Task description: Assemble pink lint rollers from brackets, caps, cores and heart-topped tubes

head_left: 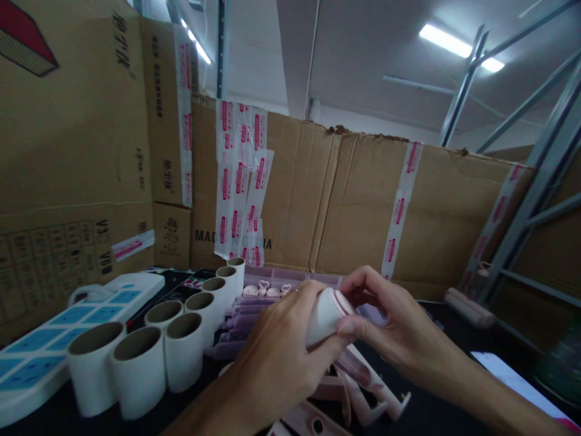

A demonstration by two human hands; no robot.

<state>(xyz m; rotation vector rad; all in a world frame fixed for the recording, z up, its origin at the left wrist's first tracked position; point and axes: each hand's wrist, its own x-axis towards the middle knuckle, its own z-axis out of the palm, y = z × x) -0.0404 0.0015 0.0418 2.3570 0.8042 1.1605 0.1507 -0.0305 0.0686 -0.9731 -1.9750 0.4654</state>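
Note:
A white cylinder (323, 318) with a pinkish end piece (342, 301) is tilted between my two hands. My left hand (290, 345) wraps round the body of the cylinder. At its upper right end, my right hand (385, 315) pinches the pinkish end piece between thumb and fingers. Below my hands lie several pale pink plastic parts (363, 393), partly covered by my left hand and forearm. Behind my left hand, purple translucent parts (242, 321) lie in a row, with pink round pieces (250, 292) beyond them.
Several white open tubes (138, 375) stand upright at the left. A white power strip with blue sockets (86, 321) lies beyond them. Cardboard walls (295, 194) close off the back and left. A pink cylinder (469, 307) and a white flat object (512, 381) lie at the right.

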